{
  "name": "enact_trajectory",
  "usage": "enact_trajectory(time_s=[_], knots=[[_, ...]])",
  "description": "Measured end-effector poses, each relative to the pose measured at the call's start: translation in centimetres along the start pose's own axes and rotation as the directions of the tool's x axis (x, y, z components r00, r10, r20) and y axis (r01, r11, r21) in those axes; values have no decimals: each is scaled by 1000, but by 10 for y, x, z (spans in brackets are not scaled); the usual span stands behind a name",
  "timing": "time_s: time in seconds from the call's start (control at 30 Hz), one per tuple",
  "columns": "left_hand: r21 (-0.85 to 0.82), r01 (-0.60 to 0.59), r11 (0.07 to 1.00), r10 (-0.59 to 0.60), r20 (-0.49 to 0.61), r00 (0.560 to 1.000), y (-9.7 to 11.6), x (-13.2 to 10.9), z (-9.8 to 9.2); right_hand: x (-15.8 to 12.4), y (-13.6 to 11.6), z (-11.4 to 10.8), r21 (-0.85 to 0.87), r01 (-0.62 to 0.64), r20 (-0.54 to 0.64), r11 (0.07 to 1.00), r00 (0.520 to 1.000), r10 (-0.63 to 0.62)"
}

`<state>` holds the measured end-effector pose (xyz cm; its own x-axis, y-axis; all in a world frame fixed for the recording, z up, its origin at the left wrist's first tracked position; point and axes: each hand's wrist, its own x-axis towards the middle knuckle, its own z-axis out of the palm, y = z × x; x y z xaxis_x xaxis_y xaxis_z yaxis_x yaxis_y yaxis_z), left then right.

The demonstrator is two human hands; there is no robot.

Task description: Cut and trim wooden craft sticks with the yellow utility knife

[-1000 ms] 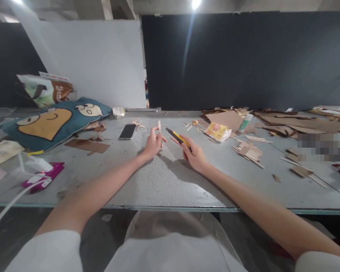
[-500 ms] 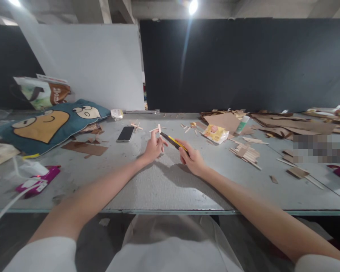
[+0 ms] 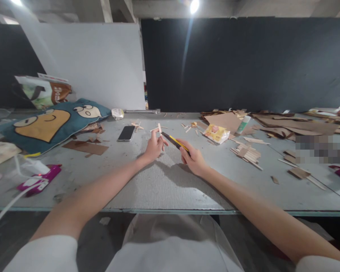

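Note:
My left hand point(image 3: 154, 147) pinches a small pale wooden stick point(image 3: 159, 128), which points up from the fingertips above the table. A yellow and black utility knife point(image 3: 174, 141) is in my right hand point(image 3: 195, 160), fingers wrapped round its handle. The knife's tip reaches the lower part of the stick, close to my left fingers; whether the blade touches the wood I cannot tell. Behind my left hand lie a few loose wooden sticks point(image 3: 137, 126) beside a phone point(image 3: 126, 133).
On the right are a yellow packet point(image 3: 216, 133), a glue stick point(image 3: 243, 124), a bundle of wooden sticks point(image 3: 247, 153) and cardboard sheets point(image 3: 297, 124). To the left lie a blue cushion point(image 3: 53, 122), a cardboard piece point(image 3: 86, 147) and a purple power strip point(image 3: 39, 180) with a white cable.
Almost nothing differs. The whole view has shifted very slightly, while both hands keep their holds on the stick and the knife.

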<state>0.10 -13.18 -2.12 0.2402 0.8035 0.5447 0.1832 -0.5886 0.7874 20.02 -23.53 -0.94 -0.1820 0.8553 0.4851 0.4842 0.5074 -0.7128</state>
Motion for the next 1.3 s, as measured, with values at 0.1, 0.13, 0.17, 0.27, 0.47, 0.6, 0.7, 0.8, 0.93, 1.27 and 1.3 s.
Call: enact_trajectory(time_s=[0.1, 0.13, 0.17, 0.27, 0.47, 0.6, 0.7, 0.8, 0.93, 1.27, 1.3], knots=[[7, -9, 1000, 9, -7, 1000, -1, 0, 0, 0, 0, 0, -21, 6, -12, 1000, 1000, -7], [11, -14, 1000, 14, -7, 1000, -1, 0, 0, 0, 0, 0, -28, 6, -16, 1000, 1000, -7], [15, -20, 1000, 21, -5, 1000, -1, 0, 0, 0, 0, 0, -35, 6, -18, 999, 1000, -7], [22, -27, 999, 27, 6, 1000, 0, 0, -1, 0, 1, 1, -57, 5, -19, 998, 1000, -6], [57, -15, 998, 14, 15, 1000, 1, 0, -2, -1, 1, 3, -81, 6, 6, 997, 1000, -5], [93, -18, 996, 15, 32, 999, 1, 1, -3, -2, -1, 3, -81, -11, 34, 997, 999, 14], [110, -8, 994, 3, 49, 999, 2, 1, -3, -3, -2, 5, -89, -6, 30, 996, 1000, 9], [149, -6, 989, -3, 57, 998, 3, 2, -4, -3, 0, 6, -86, 2, 21, 996, 1000, 0], [239, 8, 971, -29, 84, 996, 4, 2, -6, -2, 3, 6, -47, -25, 3, 999, 1000, 25], [31, 33, 999, -37, 150, 988, 1, 2, -5, -2, -2, 9, 19, -35, 19, 999, 999, 34], [40, 23, 999, -28, 137, 990, 1, 2, -5, -2, -2, 10, 11, -31, 12, 999, 999, 31]])
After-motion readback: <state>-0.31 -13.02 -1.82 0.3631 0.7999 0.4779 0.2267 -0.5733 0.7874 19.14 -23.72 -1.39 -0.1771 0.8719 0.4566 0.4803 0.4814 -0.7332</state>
